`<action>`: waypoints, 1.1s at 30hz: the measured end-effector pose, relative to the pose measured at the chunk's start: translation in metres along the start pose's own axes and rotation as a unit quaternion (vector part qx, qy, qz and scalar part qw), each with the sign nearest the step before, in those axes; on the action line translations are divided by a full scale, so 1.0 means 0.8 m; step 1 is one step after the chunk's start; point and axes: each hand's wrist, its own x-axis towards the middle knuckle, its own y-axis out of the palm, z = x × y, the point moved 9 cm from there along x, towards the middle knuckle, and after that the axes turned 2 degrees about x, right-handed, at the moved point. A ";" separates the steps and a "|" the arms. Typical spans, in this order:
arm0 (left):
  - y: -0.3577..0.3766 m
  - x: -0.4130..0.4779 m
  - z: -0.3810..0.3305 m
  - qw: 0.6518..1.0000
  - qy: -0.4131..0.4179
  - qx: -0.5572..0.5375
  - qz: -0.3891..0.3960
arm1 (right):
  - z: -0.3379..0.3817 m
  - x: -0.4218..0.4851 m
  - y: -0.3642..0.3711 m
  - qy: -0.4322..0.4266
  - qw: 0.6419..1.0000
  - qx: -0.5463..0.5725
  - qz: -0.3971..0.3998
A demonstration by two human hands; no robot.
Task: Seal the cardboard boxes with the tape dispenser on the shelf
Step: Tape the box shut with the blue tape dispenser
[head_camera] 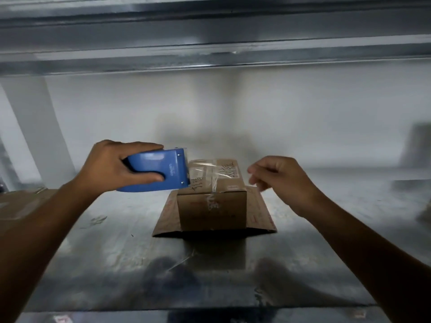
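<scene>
Left hand (109,164) grips blue dispenser (154,170): thumb on top, fingers wrapped round the underside, clamped tight. The dispenser mouth sits at the top-left edge of the box (212,206); contact vs just above, can't tell. Clear tape (203,169) lies across the box top, wrinkled, over handwritten marks. The box is upright, mid-shelf, sitting on a flat cardboard sheet (261,213) that sticks out on both sides and toward the front. Right hand (279,178) is just beside the box's top-right edge, fingers curled inward and tips blurred, so can't tell if they pinch tape or hold nothing. Metal shelf (93,241) is scuffed and reflective. More cardboard (16,206) at far left edge. Blurred dark object (417,145) far right, can't identify. Upper shelf beam (210,43) overhead.
</scene>
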 end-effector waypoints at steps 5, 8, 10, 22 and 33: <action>-0.001 -0.007 0.000 0.996 -0.047 0.000 0.081 | -0.019 -0.025 0.015 0.053 0.996 0.075 0.013; -0.003 -0.012 0.008 0.991 -0.076 -0.020 0.112 | -0.024 -0.029 0.022 0.064 0.995 0.071 0.024; 0.001 -0.014 0.011 0.986 -0.091 -0.043 0.133 | -0.028 -0.028 0.028 0.071 0.995 0.062 0.025; 0.035 -0.032 0.028 0.970 -0.143 -0.086 0.175 | -0.046 -0.027 0.032 0.085 0.996 0.041 -0.007; 0.052 -0.039 0.029 0.966 -0.158 -0.095 0.180 | -0.063 -0.015 0.026 0.102 0.994 0.007 0.041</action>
